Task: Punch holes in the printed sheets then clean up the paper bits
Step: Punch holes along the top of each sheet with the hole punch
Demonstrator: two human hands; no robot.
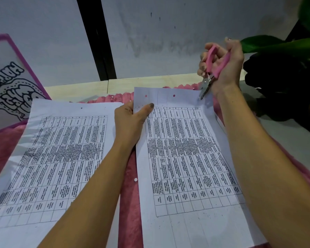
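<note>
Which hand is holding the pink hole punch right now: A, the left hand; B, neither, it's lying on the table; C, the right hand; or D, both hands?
C: the right hand grips the pink hole punch at the sheet's top edge, while the left hand pinches the printed sheet.

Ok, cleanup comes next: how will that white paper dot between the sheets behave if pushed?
The paper dot is tiny and flat, so probably featherlight, easily blown off. It lies on the fuzzy pink cloth, whose pile will likely snag it, not let it slide.
</note>
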